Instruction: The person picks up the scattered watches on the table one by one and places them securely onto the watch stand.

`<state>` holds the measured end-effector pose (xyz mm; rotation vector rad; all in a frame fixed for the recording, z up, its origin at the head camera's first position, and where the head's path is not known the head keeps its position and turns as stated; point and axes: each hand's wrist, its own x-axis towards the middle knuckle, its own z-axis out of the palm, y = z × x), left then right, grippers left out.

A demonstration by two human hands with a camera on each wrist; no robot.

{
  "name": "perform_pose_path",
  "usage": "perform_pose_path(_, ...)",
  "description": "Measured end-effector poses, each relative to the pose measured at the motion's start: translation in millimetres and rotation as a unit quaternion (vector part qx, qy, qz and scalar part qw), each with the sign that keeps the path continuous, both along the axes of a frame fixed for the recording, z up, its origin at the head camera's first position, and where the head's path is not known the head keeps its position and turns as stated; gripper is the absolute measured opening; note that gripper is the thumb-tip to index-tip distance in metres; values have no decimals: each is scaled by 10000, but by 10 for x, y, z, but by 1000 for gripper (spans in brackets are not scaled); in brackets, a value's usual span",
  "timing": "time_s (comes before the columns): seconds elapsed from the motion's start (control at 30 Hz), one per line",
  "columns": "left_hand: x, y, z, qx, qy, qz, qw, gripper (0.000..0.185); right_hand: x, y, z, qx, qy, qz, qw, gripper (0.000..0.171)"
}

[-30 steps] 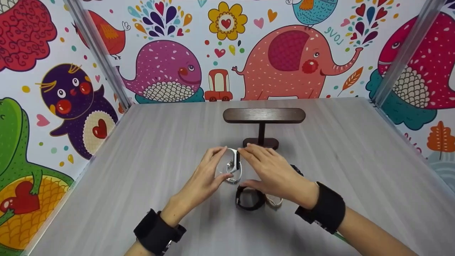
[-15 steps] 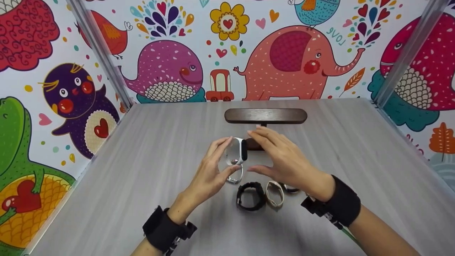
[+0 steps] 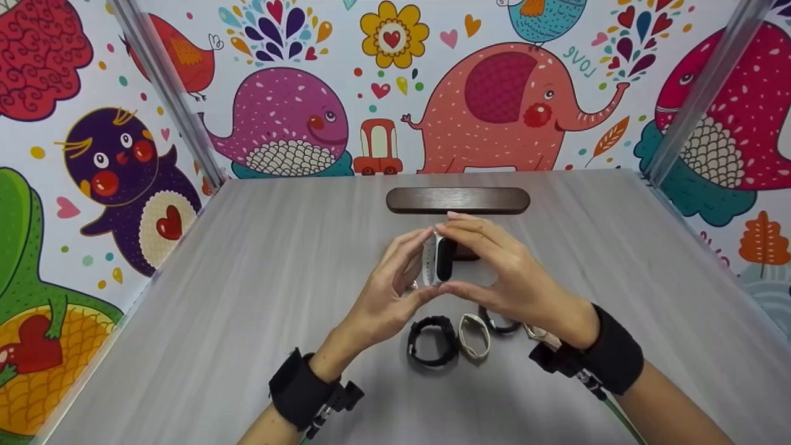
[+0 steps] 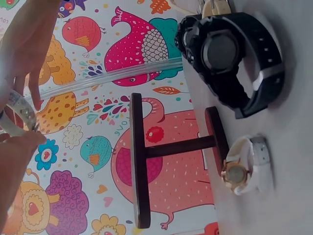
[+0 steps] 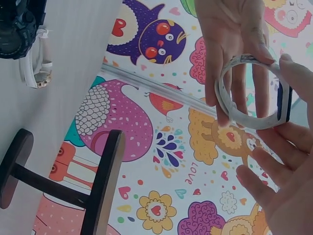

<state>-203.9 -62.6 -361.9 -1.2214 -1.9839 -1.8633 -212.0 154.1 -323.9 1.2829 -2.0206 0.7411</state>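
Raised over the table, a white fitness band [image 3: 444,262] with a black oblong face is held between both hands. My left hand [image 3: 380,296] grips its strap side, thumb below and fingers above. My right hand [image 3: 516,272] pinches the face end, thumb and fingertips at its lower and upper edges. The right wrist view shows the band's strap as a closed loop [image 5: 222,95]. Below the hands lie a black watch [image 3: 453,349], a cream-strapped watch [image 3: 487,346] and a dark-strapped watch [image 3: 508,329]. A white watch with a gold-rimmed face [image 4: 236,175] shows in the left wrist view.
Behind the hands stands a dark wooden T-shaped display stand [image 3: 457,201], its base partly hidden by them. A beige strap [image 3: 542,335] lies beside the right wrist. Printed cartoon walls [image 3: 284,111] enclose the grey table [image 3: 296,247] at the back and sides.
Both hands have risen and moved right with the white fitness band. The right hand, apart from the band half a second ago, now pinches its face end.
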Motion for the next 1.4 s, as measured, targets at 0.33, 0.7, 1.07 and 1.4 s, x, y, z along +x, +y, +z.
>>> perform_pose_path(0.33,-3,101,-29,170,57,-144,9997,73,2,56,56,-75,-98,235,9996,67)
perform_pose_path(0.7,-21,146,-70,-40,22,-29,10000,74,-44,86,36,-16,-83,253,9996,62)
perform_pose_path(1.07,-103,149,-88,-214,239,165,9993,77,-86,128,-6,6,-166,130,9998,61)
perform_pose_path(1.4,-379,83,-159,-850,853,1107,9865,76,-228,246,-92,94,29,-269,9996,65)
